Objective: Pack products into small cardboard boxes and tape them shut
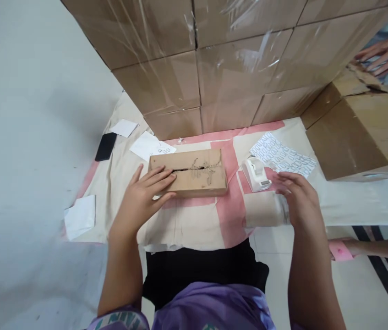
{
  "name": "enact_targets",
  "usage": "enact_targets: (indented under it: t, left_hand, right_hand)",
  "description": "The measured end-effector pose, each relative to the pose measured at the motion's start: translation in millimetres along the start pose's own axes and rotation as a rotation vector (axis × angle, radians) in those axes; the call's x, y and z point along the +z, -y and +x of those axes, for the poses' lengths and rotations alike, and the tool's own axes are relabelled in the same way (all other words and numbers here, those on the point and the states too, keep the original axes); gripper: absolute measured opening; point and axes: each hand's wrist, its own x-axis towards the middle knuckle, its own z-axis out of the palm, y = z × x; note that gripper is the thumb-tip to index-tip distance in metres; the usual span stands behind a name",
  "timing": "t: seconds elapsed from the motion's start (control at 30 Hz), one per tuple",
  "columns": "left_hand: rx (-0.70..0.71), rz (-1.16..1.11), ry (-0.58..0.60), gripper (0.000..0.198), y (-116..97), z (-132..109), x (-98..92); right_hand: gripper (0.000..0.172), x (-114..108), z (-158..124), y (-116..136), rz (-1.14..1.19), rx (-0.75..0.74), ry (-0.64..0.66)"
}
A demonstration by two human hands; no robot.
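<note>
A small flat cardboard box (194,173) lies on a cream and pink sheet (194,220) on the floor in front of me. Its top flaps meet along a torn seam. My left hand (144,195) rests flat on the box's left end, fingers spread and open. My right hand (298,197) hovers to the right of the box, just in front of a white tape dispenser (256,174). Its fingers are curled and blurred, and something pale and thin seems to hang from them. I cannot make out what it is.
A wall of plastic-wrapped cartons (235,59) rises just behind the box. A large open carton (362,128) stands at right, another person's hand (384,55) on it. A printed label sheet (283,156), white papers (147,145) and a black phone (106,146) lie around. Another person's forearm (372,250) reaches in at right.
</note>
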Motion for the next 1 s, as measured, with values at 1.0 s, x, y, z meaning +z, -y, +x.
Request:
enact_targets:
  t: [1.0]
  left_hand:
    - [0.017,-0.561,-0.001,0.092,-151,119,221.2]
  right_hand:
    - [0.040,14,43,31,-0.070,0.377,0.288]
